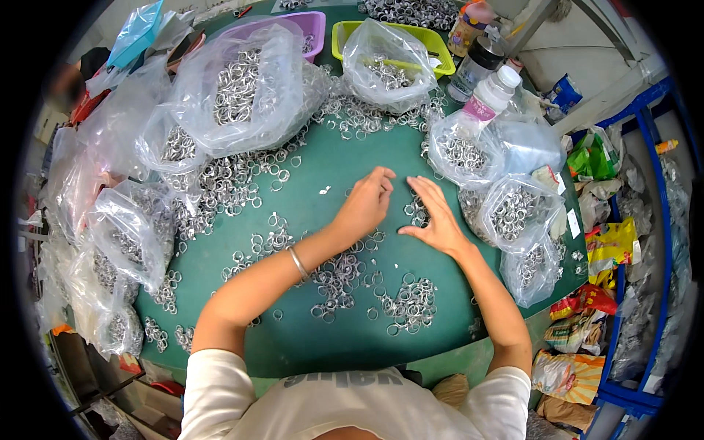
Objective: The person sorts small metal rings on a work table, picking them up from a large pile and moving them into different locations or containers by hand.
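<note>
Near the middle of the green table, my left hand (370,202) is curled with its fingers closed; whatever they may hold is hidden. A metal bangle (297,262) circles that wrist. My right hand (438,220) is open, its fingers stretched forward and thumb apart, curving around a small group of silver metal rings (416,213). Closer to my body, a loose pile of silver rings (339,279) lies below my left hand. Another pile of rings (409,304) sits to its right, and more rings (271,238) are scattered beside my left forearm.
Clear plastic bags of rings line the left (125,235) and right (513,213) sides. A large ring-filled bag (198,88) rests by a purple tray (317,37); a yellow-green tray (337,37) stands beside it. A white bottle (495,92) and a blue rack (653,257) are at right.
</note>
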Demonstrator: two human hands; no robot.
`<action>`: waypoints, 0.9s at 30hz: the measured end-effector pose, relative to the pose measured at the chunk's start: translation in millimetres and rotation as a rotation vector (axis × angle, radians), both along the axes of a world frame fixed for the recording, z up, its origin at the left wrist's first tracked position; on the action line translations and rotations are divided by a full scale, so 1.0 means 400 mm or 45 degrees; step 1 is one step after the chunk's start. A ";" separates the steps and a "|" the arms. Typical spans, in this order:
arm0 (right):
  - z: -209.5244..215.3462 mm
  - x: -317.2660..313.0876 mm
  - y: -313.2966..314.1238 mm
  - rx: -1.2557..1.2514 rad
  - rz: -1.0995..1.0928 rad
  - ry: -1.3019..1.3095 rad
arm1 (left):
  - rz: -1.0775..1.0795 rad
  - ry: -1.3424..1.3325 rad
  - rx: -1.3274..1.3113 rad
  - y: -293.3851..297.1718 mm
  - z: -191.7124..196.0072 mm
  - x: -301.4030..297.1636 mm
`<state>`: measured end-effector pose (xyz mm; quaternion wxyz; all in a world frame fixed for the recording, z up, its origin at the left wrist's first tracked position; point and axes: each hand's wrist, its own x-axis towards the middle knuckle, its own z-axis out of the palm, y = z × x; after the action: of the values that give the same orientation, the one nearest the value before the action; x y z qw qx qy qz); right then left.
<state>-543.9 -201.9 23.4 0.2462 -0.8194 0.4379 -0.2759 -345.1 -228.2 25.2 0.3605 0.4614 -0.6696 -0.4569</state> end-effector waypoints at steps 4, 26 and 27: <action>0.038 -0.050 0.054 0.128 -0.160 -0.157 | -0.171 -0.331 -0.334 0.028 0.009 0.026; -0.009 0.022 -0.002 -0.308 0.033 0.262 | 0.048 0.177 0.028 0.070 0.052 0.034; -0.009 0.024 -0.003 -0.340 0.030 0.269 | 0.057 0.185 0.026 0.079 0.058 0.039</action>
<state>-534.4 -203.0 20.0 0.0909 -0.8745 0.4111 -0.2409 -329.4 -196.5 48.5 0.4137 0.4455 -0.6266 -0.4877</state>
